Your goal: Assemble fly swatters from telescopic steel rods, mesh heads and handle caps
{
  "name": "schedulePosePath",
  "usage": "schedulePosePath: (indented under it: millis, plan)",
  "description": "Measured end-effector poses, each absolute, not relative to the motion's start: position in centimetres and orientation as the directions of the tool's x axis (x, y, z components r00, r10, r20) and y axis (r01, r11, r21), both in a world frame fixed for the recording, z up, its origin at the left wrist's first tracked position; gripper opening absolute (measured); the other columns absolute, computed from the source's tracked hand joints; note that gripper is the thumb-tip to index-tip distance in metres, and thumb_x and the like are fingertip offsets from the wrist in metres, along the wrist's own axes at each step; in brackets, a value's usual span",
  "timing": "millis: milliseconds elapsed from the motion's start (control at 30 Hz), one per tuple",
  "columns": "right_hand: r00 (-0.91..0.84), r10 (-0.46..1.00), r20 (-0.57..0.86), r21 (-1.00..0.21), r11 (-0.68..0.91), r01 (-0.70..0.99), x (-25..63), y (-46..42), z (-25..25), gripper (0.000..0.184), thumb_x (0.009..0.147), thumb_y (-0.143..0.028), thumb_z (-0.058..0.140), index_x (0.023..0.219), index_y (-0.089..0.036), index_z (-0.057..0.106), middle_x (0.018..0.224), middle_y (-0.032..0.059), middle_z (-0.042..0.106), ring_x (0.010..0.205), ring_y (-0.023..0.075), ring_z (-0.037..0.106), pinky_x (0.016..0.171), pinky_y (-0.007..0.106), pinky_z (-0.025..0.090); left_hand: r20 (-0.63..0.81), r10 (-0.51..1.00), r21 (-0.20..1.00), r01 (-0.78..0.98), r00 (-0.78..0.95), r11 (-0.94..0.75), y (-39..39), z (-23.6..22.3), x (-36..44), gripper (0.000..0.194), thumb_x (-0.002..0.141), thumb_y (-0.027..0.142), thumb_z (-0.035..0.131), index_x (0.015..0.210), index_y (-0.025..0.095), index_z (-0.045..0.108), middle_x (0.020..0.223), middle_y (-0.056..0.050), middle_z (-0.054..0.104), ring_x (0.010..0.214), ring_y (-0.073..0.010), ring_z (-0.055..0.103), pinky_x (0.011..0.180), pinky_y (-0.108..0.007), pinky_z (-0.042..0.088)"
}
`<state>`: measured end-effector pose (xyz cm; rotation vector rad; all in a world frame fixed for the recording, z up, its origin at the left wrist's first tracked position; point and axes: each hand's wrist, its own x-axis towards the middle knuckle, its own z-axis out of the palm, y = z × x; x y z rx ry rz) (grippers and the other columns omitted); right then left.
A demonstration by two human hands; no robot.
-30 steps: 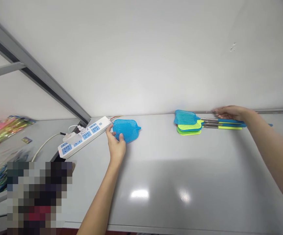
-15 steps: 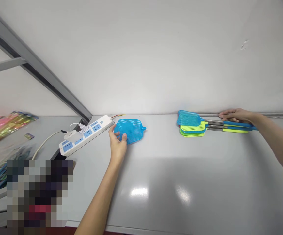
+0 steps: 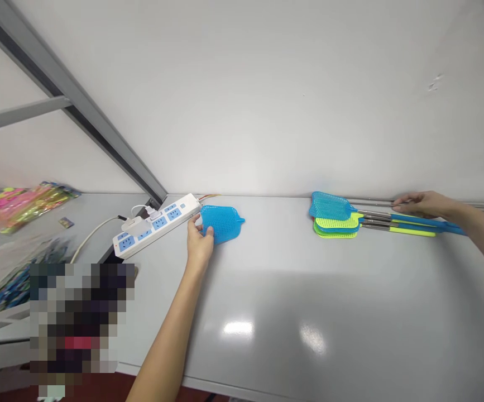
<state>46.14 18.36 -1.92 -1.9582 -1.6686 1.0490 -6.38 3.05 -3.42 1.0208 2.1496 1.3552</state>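
My left hand point(image 3: 200, 241) is closed on the left end of blue fly swatter heads point(image 3: 224, 224), thumb on top. They look like a small stack of perforated plastic with a short stub pointing right, and no rod in it. On the right, my right hand point(image 3: 423, 204) pinches thin metal rods point(image 3: 369, 202) lying along the wall; how many it grips is hidden. Just in front of that hand lies a pile of fly swatters, with a blue head point(image 3: 331, 206) on top of yellow-green ones point(image 3: 337, 223). Their metal shafts run into blue and yellow-green handles point(image 3: 413, 231).
A white power strip point(image 3: 158, 225) with plugs and a cable sits left of my left hand. Plastic-bagged goods point(image 3: 28, 206) lie farther left, beyond a grey metal frame point(image 3: 95, 120). A white wall point(image 3: 267, 111) backs the grey table point(image 3: 275, 312).
The view has shifted, so most things appear farther right. My right hand has slid a little right along the rods. My left hand keeps hold of the blue swatter heads.
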Motion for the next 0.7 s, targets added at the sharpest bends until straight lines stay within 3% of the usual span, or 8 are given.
schedulePosePath:
  millis: [100, 200, 367, 500, 700]
  plan:
    - [0.056, 0.945, -0.322, -0.540, -0.232, 0.809, 46.6, 18.8, -2.4, 0.024, 0.062, -0.034, 0.064, 0.079, -0.018, 0.061, 0.063, 0.0060, 0.055, 0.054, 0.0141, 0.043, 0.053, 0.030, 0.030, 0.040, 0.747, 0.893, 0.360, -0.664, 0.271, 3.2, -3.6, -7.0, 0.054, 0.067, 0.017, 0.050, 0.118, 0.021, 0.035, 0.086, -0.003, 0.048, 0.063, -0.0106, 0.050, 0.058, -0.023, 0.042]
    - [0.023, 0.979, -0.202, -0.462, -0.116, 0.879, 47.1, 19.3, -2.9, 0.017, 0.066, -0.030, 0.061, 0.078, -0.017, 0.060, 0.082, 0.0086, 0.059, 0.074, 0.0180, 0.049, 0.067, 0.029, 0.033, 0.026, 0.749, 0.894, 0.351, -0.662, 0.279, 3.2, -3.8, -7.1, 0.053, 0.067, 0.016, 0.049, 0.118, 0.021, 0.035, 0.084, -0.002, 0.048, 0.061, -0.0097, 0.049, 0.056, -0.022, 0.041]
    - [0.028, 0.990, -0.141, -0.289, -0.068, 0.955, 47.6, 19.7, -3.1, 0.019, 0.070, -0.032, 0.055, 0.081, -0.018, 0.059, 0.090, 0.0061, 0.058, 0.083, 0.0197, 0.049, 0.072, 0.029, 0.032, 0.012, 0.738, 0.893, 0.339, -0.675, 0.295, 3.3, -4.1, -6.9, 0.053, 0.067, 0.014, 0.051, 0.117, 0.022, 0.036, 0.082, -0.001, 0.047, 0.063, -0.0091, 0.048, 0.062, -0.023, 0.041]
    - [0.001, 0.995, -0.103, -0.340, -0.036, 0.940, 47.5, 19.2, -2.3, 0.020, 0.073, -0.030, 0.051, 0.087, -0.016, 0.056, 0.088, 0.0060, 0.059, 0.080, 0.0168, 0.050, 0.071, 0.026, 0.034, 0.000, 0.740, 0.886, 0.343, -0.673, 0.313, 3.4, -4.2, -7.0, 0.053, 0.067, 0.015, 0.051, 0.118, 0.022, 0.035, 0.082, -0.001, 0.047, 0.063, -0.0094, 0.048, 0.064, -0.025, 0.042]
    - [-0.076, 0.992, 0.100, -0.448, 0.114, 0.887, 47.3, 17.8, -0.5, 0.034, 0.075, -0.035, 0.049, 0.100, -0.014, 0.058, 0.105, 0.0082, 0.056, 0.095, 0.0157, 0.048, 0.080, 0.025, 0.032, 0.037, 0.750, 0.836, 0.431, -0.660, 0.339, 3.4, -4.0, -6.9, 0.051, 0.070, 0.017, 0.049, 0.119, 0.020, 0.033, 0.083, -0.002, 0.049, 0.071, -0.0125, 0.051, 0.072, -0.029, 0.042]
